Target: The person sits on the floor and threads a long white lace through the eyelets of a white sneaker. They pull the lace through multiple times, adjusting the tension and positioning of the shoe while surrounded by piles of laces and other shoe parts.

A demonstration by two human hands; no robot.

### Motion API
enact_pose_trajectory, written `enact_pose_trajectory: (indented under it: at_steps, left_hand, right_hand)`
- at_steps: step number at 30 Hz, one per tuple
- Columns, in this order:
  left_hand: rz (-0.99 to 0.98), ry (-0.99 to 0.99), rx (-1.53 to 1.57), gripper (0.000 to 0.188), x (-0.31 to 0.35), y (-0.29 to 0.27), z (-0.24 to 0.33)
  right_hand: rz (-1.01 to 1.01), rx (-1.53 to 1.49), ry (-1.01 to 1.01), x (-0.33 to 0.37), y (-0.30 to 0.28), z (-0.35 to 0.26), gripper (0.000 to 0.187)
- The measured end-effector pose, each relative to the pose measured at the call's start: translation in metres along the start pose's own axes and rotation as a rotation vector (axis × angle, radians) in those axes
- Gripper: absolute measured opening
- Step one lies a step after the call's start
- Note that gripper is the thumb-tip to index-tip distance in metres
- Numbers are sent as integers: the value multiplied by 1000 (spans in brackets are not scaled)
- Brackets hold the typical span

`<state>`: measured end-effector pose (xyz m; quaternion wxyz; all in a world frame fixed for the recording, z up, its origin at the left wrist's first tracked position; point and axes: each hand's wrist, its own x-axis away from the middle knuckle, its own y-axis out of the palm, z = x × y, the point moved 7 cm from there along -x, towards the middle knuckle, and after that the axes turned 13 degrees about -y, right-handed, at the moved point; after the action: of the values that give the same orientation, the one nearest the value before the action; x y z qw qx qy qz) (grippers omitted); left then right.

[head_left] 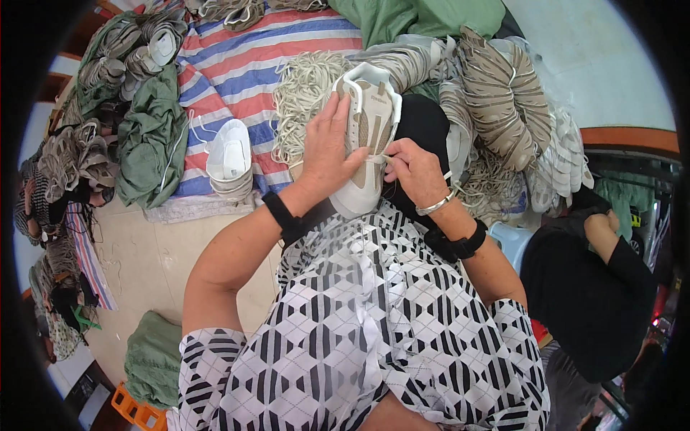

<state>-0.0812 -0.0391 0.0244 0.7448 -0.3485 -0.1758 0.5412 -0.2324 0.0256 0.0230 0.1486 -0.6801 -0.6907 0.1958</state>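
Soft, even daylight fills the scene, bright enough to show colours cleanly. Shadows are faint and diffuse; only a weak one lies under the forearms on the pale floor point(154, 251). The white shoe point(366, 136) in the middle is close to overexposed, though its seams are still readable. A small bright glint sits on the metal bracelet point(436, 206). Focus is sharp in the centre and softens toward the rim. The fisheye lens bends straight lines outward, as on the striped sheet point(244, 65), and a black vignette closes off all four corners.
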Motion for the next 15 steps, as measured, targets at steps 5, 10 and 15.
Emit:
enact_pose_trajectory:
  at_steps: [5, 10, 15]
  left_hand:
    - [-32, -17, -76, 101, -5, 3, 1]
    - [61, -115, -161, 109, 0, 15, 17]
    - [-11, 72, -98, 98, -5, 3, 11]
  right_hand:
    - [34, -70, 14, 4, -3, 9, 10]
    - [99, -27, -66, 0, -5, 8, 4]
    - [153, -120, 15, 2, -10, 17, 5]
